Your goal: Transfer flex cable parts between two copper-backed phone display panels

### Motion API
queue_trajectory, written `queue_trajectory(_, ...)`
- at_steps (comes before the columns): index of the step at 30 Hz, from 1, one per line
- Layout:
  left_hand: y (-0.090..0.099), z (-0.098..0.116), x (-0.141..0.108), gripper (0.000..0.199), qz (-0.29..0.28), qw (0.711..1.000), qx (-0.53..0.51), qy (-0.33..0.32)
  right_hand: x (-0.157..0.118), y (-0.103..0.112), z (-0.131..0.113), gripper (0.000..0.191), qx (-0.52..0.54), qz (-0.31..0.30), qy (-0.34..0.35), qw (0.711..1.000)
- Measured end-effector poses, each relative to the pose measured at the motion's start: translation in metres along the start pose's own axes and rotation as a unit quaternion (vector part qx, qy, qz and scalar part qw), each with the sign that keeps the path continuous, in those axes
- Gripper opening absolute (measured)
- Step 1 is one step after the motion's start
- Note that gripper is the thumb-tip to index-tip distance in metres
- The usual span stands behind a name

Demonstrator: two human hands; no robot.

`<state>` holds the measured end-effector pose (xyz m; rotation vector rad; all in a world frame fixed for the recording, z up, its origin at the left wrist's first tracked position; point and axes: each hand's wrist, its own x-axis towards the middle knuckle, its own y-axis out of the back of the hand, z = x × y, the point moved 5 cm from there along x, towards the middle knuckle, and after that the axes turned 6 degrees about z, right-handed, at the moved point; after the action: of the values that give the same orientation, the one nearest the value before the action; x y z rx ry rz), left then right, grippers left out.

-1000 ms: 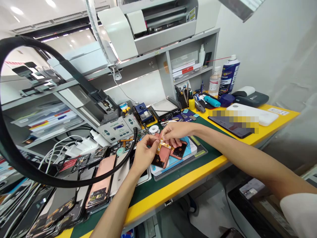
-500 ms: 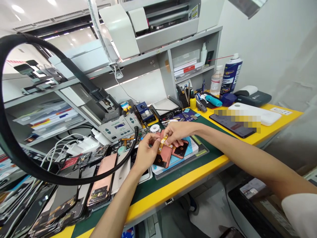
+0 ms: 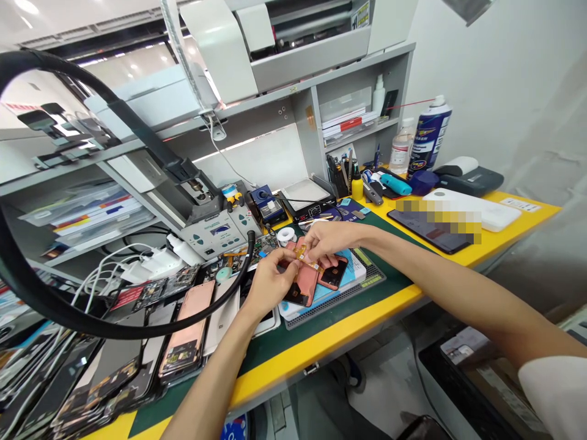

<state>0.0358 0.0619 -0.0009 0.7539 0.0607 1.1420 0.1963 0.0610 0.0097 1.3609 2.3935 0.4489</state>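
Between both hands is a yellow-orange flex cable (image 3: 303,254) with small white labels. My left hand (image 3: 271,278) pinches its left side with thumb and index finger. From above, my right hand (image 3: 326,243) has its fingers closed on the cable's other side. Directly under the cable lies a pink phone panel (image 3: 308,282) with a black lower end. A second pink and black phone panel (image 3: 332,276) sits just right of it. Both rest on a white and blue box (image 3: 354,282). My fingers hide parts of the cable.
Stacked phone parts (image 3: 186,330) fill the left of the bench, behind a black hose (image 3: 151,330) looping across. A dark phone (image 3: 424,232), white slab (image 3: 498,214) and spray can (image 3: 428,137) stand right. A solder spool (image 3: 286,235) sits behind my hands.
The flex cable hung down over the panel before; now its lower end has swung up and it lies more sideways between my fingers. Both hands stay in nearly the same place.
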Motion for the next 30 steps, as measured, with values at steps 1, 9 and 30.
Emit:
queue_trajectory(1,0.0003,0.0009,0.0000,0.012,-0.001,1.000,0.015,-0.008,-0.0002,0.0003,-0.0003,0.014,0.000,-0.001,0.000,1.000)
queue_trajectory(9,0.0011,0.0033,-0.0007,0.019,-0.021,0.998,0.040,-0.032,-0.0020,-0.0002,-0.0012,0.024,-0.009,-0.013,-0.008,1.000)
queue_trajectory(30,0.0026,0.0086,-0.0023,0.018,-0.025,0.997,0.051,-0.050,-0.0066,-0.0056,-0.0075,0.021,-0.050,-0.011,-0.007,0.999)
